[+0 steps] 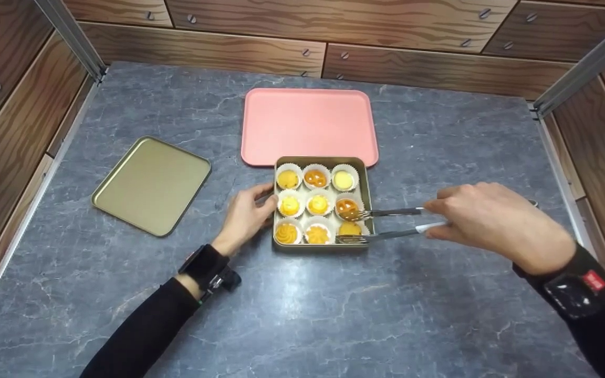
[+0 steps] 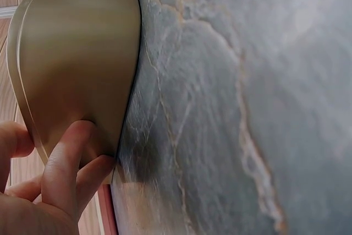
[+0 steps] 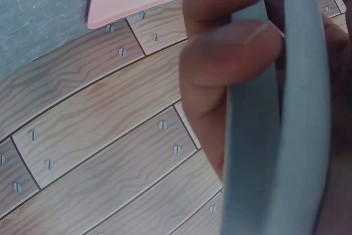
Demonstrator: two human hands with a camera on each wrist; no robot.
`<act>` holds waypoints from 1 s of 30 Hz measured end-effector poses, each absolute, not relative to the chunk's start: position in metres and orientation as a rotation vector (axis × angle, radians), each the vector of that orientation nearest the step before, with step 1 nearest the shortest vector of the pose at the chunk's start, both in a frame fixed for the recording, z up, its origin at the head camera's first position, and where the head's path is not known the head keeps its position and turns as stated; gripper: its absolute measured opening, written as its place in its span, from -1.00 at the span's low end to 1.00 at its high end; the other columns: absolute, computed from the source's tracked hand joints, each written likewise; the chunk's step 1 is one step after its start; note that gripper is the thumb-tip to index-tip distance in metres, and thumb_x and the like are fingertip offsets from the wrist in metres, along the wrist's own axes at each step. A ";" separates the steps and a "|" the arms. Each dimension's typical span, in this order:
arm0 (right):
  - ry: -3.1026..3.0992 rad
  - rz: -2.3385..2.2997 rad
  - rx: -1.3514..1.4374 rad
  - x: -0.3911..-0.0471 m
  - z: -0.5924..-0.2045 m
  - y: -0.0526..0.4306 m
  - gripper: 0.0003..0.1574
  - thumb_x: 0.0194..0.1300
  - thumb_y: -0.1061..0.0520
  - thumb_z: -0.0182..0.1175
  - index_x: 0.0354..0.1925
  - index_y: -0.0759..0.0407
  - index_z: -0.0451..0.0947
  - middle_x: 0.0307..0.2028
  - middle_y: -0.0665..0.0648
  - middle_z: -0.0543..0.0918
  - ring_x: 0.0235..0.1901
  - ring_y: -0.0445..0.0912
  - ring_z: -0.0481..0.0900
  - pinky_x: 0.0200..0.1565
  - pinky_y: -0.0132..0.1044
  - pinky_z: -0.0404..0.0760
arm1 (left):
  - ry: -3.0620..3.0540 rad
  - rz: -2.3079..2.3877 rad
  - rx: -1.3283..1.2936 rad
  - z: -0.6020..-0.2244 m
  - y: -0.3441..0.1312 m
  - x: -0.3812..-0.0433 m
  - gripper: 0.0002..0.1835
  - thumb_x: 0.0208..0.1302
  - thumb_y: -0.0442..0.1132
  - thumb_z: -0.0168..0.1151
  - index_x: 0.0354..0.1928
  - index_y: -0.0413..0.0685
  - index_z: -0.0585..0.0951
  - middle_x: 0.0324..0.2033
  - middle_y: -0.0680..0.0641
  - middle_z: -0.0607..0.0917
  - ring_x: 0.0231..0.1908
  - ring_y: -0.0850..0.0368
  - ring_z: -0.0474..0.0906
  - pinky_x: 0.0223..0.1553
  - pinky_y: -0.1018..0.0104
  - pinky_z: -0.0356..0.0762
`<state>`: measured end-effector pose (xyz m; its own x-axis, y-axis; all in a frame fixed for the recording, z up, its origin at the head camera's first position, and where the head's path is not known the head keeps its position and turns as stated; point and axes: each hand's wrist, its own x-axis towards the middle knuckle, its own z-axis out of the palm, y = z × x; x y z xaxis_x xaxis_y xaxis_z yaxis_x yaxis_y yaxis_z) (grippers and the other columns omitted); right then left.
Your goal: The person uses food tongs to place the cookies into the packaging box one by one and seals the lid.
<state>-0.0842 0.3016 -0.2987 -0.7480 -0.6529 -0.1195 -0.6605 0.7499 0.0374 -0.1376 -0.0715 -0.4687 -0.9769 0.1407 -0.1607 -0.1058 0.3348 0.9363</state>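
Note:
In the head view a gold tin (image 1: 321, 248) holds rows of small pastries in white paper cups. My left hand (image 1: 247, 212) touches the tin's left side. In the left wrist view its fingers (image 2: 69, 163) lie against the outer wall. My right hand (image 1: 483, 223) grips metal tongs (image 1: 394, 234) with fork-shaped ends. Their arms are spread over the tin's front right corner. One tip overlaps the amber-topped pastry (image 1: 346, 206), the other the near edge of the yellow pastry (image 1: 350, 229). Close up in the right wrist view, fingers curl round the tong arms (image 3: 305, 103).
A pink tray (image 1: 310, 126) lies directly behind the tin, its near edge beside the tin's back wall. To the left lies a flat gold lid (image 1: 153, 184). Wood-patterned panels (image 1: 244, 50) border the grey marbled table (image 1: 302, 325) at the back and both sides.

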 end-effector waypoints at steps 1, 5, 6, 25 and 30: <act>2.848 0.120 -1.070 -0.084 -0.299 0.302 -0.61 0.14 -0.16 0.54 -0.28 0.07 0.68 -0.44 -0.02 0.65 -0.64 -0.12 0.54 -0.64 -0.13 0.61 | 2.385 1.696 0.032 -0.469 -0.071 -0.138 -0.49 0.46 -0.26 0.24 0.39 -0.23 0.49 0.27 -0.31 0.60 0.02 -0.05 0.72 -0.14 0.32 0.77; 2.865 0.112 -1.072 -0.083 -0.300 0.304 -0.59 0.14 -0.16 0.54 -0.23 0.10 0.72 -0.39 0.02 0.68 -0.62 -0.08 0.58 -0.60 -0.11 0.65 | 2.384 1.695 0.027 -0.469 -0.072 -0.138 -0.49 0.46 -0.26 0.25 0.39 -0.21 0.49 0.26 -0.30 0.61 -0.03 -0.04 0.74 -0.16 0.30 0.77; 2.868 0.108 -1.072 -0.082 -0.301 0.305 -0.58 0.14 -0.15 0.54 -0.22 0.10 0.72 -0.40 0.01 0.67 -0.62 -0.09 0.57 -0.60 -0.11 0.65 | 2.380 1.697 0.026 -0.469 -0.072 -0.138 -0.49 0.46 -0.26 0.24 0.40 -0.21 0.49 0.26 -0.30 0.61 -0.03 -0.03 0.74 -0.16 0.30 0.78; 3.344 -0.547 -0.833 -0.080 -0.398 0.364 -0.44 0.20 0.17 0.50 0.11 0.34 0.59 -0.24 0.22 0.69 -0.40 0.04 0.62 -0.44 0.04 0.69 | 2.407 1.698 0.057 -0.471 -0.074 -0.138 -0.49 0.45 -0.26 0.25 0.38 -0.25 0.50 0.24 -0.31 0.62 -0.18 0.00 0.76 -0.28 0.30 0.78; 3.415 -0.629 -0.499 -0.086 -0.422 0.378 -0.48 0.30 0.16 0.44 0.11 0.45 0.55 -0.23 0.38 0.67 -0.33 0.25 0.63 -0.34 0.23 0.64 | 2.388 1.684 0.040 -0.470 -0.073 -0.139 -0.47 0.46 -0.25 0.25 0.41 -0.23 0.47 0.26 -0.31 0.61 -0.18 0.03 0.75 -0.26 0.30 0.78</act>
